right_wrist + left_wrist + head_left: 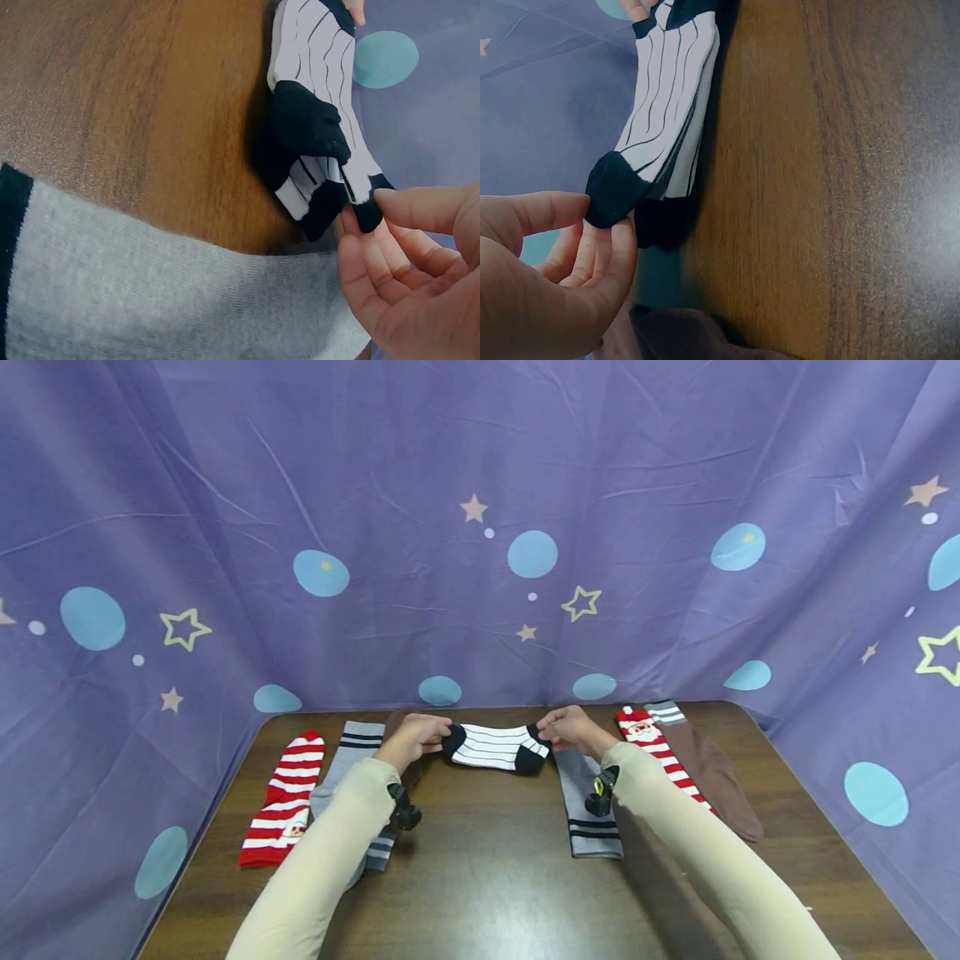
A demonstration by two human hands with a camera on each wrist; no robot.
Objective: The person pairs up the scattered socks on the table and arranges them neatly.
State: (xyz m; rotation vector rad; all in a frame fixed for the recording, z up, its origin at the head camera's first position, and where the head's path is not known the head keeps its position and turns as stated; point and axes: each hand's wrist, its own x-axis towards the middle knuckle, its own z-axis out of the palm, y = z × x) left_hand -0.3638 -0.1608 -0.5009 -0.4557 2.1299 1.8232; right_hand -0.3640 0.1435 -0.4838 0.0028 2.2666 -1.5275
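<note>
A white ankle sock with thin black stripes and a black toe, heel and cuff is stretched sideways over the far part of the table. My left hand pinches its black toe between thumb and fingers, plain in the left wrist view. At the other end, my right hand pinches the edge of the black cuff. Beneath this sock, a matching second sock shows in both wrist views, its cuff below the held one. A grey sock with black bands lies under my right hand and wrist.
On the left of the wooden table lie a red-and-white striped sock, a grey sock and a brown sock. A striped Santa sock and another brown sock lie right. A purple curtain hangs behind.
</note>
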